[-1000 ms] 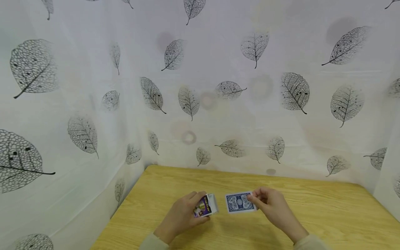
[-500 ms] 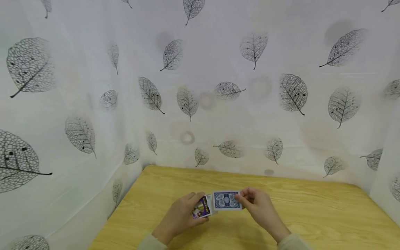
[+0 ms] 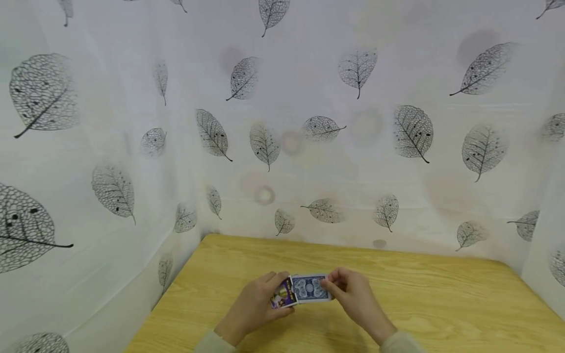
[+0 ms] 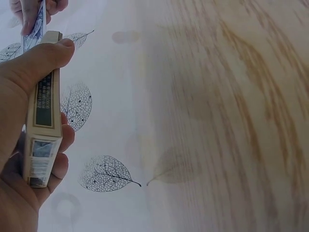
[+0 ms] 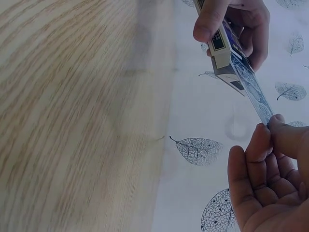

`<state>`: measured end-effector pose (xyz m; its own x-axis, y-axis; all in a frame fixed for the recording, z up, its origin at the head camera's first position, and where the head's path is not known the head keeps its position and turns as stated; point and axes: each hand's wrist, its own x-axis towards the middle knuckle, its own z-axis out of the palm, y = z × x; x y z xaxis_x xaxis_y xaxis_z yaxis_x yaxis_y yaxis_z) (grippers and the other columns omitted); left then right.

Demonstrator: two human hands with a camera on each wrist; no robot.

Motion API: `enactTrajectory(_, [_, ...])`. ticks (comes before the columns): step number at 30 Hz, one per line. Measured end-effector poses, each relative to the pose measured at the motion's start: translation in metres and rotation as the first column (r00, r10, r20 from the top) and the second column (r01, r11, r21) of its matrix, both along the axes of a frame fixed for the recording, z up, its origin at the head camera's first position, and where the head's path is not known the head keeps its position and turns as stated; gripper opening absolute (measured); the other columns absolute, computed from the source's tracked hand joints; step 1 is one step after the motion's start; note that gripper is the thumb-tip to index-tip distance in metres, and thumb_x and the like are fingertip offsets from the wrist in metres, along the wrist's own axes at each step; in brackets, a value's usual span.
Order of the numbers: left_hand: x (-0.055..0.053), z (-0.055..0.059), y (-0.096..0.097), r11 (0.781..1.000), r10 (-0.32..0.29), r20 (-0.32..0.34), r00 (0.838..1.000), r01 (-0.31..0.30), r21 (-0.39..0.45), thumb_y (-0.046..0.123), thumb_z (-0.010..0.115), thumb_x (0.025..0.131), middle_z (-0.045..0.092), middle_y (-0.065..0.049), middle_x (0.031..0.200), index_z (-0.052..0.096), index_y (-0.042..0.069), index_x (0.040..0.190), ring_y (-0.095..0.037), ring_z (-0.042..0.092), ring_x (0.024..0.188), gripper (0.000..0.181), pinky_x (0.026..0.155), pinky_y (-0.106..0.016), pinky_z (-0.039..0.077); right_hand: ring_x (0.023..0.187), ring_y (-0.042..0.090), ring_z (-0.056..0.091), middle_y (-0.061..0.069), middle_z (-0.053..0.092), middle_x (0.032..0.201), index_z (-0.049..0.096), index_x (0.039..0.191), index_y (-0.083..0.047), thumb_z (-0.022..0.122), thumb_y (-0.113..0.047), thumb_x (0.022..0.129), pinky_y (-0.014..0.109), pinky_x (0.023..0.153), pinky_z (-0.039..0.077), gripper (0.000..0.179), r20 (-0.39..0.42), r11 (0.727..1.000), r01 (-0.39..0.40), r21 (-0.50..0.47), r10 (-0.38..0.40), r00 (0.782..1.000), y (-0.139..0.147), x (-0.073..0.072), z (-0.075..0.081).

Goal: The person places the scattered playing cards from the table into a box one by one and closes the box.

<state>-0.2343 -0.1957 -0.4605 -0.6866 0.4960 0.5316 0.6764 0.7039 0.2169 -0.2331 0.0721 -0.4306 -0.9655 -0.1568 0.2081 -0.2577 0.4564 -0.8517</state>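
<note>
My left hand (image 3: 253, 301) grips a small card box (image 3: 283, 294) with a purple printed front, thumb on one narrow side and fingers round the other. In the left wrist view the narrow side of the box (image 4: 45, 104) faces the camera. The right hand (image 3: 355, 299) pinches the outer end of a blue-backed playing card (image 3: 310, 288) between thumb and forefinger. The card's other end is at the open mouth of the box, as the right wrist view shows, with the box flap (image 5: 229, 79) hanging beneath the card (image 5: 253, 92).
Both hands are over a wood-grain table (image 3: 441, 289). Behind it and along the sides hangs a white curtain (image 3: 335, 162) printed with dark leaf skeletons.
My right hand has moved left with the playing card, bringing it from apart from the box to its mouth. The left hand has stayed nearly still, holding the box.
</note>
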Motion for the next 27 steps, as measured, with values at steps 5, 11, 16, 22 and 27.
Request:
enactTrajectory(5, [-0.001, -0.001, 0.000, 1.000, -0.011, 0.002, 1.000, 0.011, -0.008, 0.040, 0.093, 0.081, 0.071, 0.003, 0.102, 0.063, 0.016, 0.135, 0.002, 0.054, 0.079, 0.066, 0.067, -0.015, 0.050, 0.067, 0.008, 0.064, 0.001, 0.073, 0.079, 0.069, 0.091, -0.005, 0.078, -0.019, 0.098, 0.024, 0.063, 0.059, 0.018, -0.012, 1.000, -0.027, -0.002, 0.027, 1.000, -0.006, 0.000, -0.001])
enactTrajectory(11, [-0.002, -0.002, 0.000, 1.000, -0.030, 0.020, 0.999, 0.030, -0.009, 0.039, 0.094, 0.082, 0.071, 0.003, 0.101, 0.062, 0.015, 0.135, 0.002, 0.054, 0.079, 0.066, 0.067, -0.013, 0.050, 0.068, 0.006, 0.064, 0.001, 0.073, 0.080, 0.068, 0.090, -0.005, 0.079, -0.020, 0.097, 0.021, 0.063, 0.058, 0.019, -0.030, 0.999, -0.050, -0.009, 0.050, 0.998, -0.016, 0.000, -0.003])
enactTrajectory(16, [-0.001, -0.002, -0.001, 1.000, -0.029, 0.037, 0.999, 0.029, -0.012, 0.039, 0.094, 0.082, 0.071, 0.002, 0.102, 0.062, 0.015, 0.135, 0.002, 0.055, 0.080, 0.066, 0.068, -0.014, 0.051, 0.067, 0.005, 0.063, 0.000, 0.072, 0.079, 0.069, 0.089, -0.006, 0.079, -0.022, 0.097, 0.020, 0.062, 0.057, 0.020, -0.048, 0.998, -0.062, 0.013, 0.063, 0.997, -0.023, -0.001, -0.006])
enactTrajectory(22, [-0.001, -0.004, 0.000, 0.999, -0.027, 0.010, 1.000, 0.027, -0.021, 0.040, 0.094, 0.080, 0.069, 0.004, 0.099, 0.062, 0.015, 0.133, 0.003, 0.054, 0.078, 0.066, 0.067, -0.013, 0.051, 0.067, 0.006, 0.063, 0.000, 0.072, 0.080, 0.069, 0.090, -0.006, 0.078, -0.020, 0.098, 0.020, 0.062, 0.056, 0.019, -0.054, 0.996, -0.084, 0.023, 0.085, 0.995, -0.028, 0.000, -0.007])
enactTrajectory(27, [-0.002, -0.004, 0.000, 0.999, -0.028, -0.006, 1.000, 0.027, -0.023, 0.041, 0.094, 0.080, 0.070, 0.004, 0.100, 0.062, 0.016, 0.132, 0.003, 0.055, 0.079, 0.066, 0.068, -0.014, 0.051, 0.068, 0.006, 0.062, 0.000, 0.072, 0.081, 0.069, 0.091, -0.006, 0.079, -0.021, 0.098, 0.020, 0.061, 0.056, 0.019, -0.048, 0.995, -0.096, 0.029, 0.097, 0.994, -0.030, 0.000, -0.007])
